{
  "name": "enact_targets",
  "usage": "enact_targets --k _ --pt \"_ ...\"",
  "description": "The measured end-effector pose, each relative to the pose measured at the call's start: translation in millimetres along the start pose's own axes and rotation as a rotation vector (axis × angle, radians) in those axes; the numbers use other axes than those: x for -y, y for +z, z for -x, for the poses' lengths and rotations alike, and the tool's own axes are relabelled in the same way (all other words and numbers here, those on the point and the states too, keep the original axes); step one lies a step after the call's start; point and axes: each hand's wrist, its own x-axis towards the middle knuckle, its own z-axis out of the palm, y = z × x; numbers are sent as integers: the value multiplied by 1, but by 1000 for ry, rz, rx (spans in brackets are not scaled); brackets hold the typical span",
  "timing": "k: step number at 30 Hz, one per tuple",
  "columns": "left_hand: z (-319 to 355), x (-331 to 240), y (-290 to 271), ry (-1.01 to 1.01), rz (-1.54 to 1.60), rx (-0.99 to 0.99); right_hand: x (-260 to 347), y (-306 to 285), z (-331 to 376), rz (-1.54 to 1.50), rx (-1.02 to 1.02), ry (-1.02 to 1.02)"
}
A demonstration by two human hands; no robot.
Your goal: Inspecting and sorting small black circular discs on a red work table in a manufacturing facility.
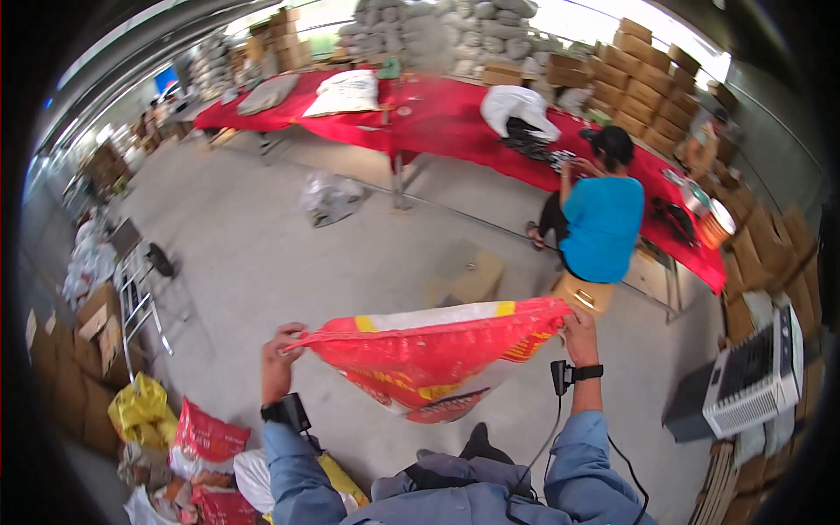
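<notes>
A red woven sack point(376, 357) with yellow and white printed patches hangs stretched between my two hands, in front of my body above the floor. My left hand point(280, 350) pinches one upper corner. The opposite upper corner is gripped by my right hand point(579, 337). The sack's top edge is pulled nearly straight, and its lower part sags in the middle. It looks flat and limp; its far side is hidden. Dark devices are strapped to both my wrists, with a cable running down from the right one.
Across the room runs a long table with a red cloth point(437, 114); a person in a blue shirt point(604, 223) sits at it. Filled bags point(206, 433) lie at lower left, near a metal hand cart point(140, 297). An air cooler point(752, 372) and cardboard boxes point(647, 83) stand right.
</notes>
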Motion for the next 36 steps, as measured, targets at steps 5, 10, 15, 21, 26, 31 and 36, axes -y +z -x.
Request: enact_targets --k 5,10,15,21,26,31,36 --pt "-1 46 -47 -123 -274 -49 -22 56 -24 336 154 -129" --pt "-29 49 -65 17 -716 -206 -11 91 -58 111 165 -60" --pt "-48 53 -40 139 -1077 -331 14 173 -102 119 286 2" --pt "-84 20 83 165 -1009 203 76 332 -95 326 610 -562" --pt "-141 43 76 37 -708 373 108 350 -130 263 702 -574" --pt "-194 2 43 -64 -395 145 23 284 -220 424 316 -426" --pt "-233 -42 -17 -27 -189 3 -98 203 -272 605 -41 -107"
